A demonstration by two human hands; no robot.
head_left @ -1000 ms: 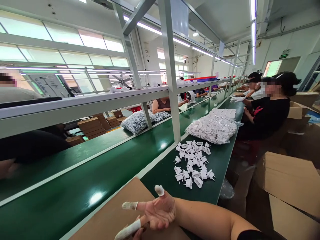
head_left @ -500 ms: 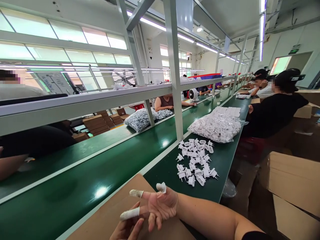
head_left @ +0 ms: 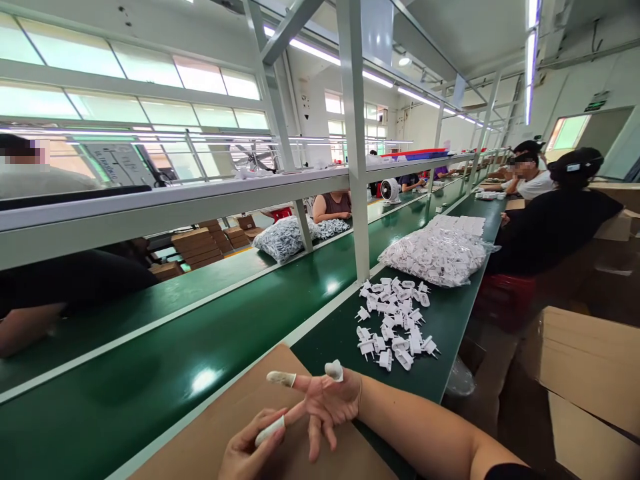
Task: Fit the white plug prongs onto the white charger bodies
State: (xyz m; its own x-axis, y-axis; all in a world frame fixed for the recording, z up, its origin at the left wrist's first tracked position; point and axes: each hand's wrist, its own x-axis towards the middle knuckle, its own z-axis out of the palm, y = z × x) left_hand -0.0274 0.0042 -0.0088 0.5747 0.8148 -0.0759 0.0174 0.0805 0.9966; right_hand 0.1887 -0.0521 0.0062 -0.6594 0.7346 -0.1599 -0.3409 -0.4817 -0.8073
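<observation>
My right hand [head_left: 330, 400] reaches in from the right, palm up and fingers spread, with nothing in the palm. White finger cots cover its thumb and a stained one [head_left: 281, 379] its index finger. My left hand [head_left: 253, 443] pinches another white finger cot [head_left: 270, 430] between thumb and fingers, at the end of the right middle finger. How far that finger sits inside the cot, I cannot tell. Both hands are over a brown cardboard sheet [head_left: 200, 437]. Beyond them, loose white plug parts with metal pins [head_left: 395, 317] lie scattered on the green bench [head_left: 440, 333].
A clear bag of white parts [head_left: 435, 257] stands farther along the bench. Metal posts [head_left: 355, 147] and a shelf [head_left: 200, 193] rise beside the green belt [head_left: 225, 340]. Cardboard boxes [head_left: 590, 373] stand at the right. Several people sit along the line.
Both hands have shifted slightly right in view. My left fingers have closed around the cot on the right middle finger, and more bare finger shows below it.
</observation>
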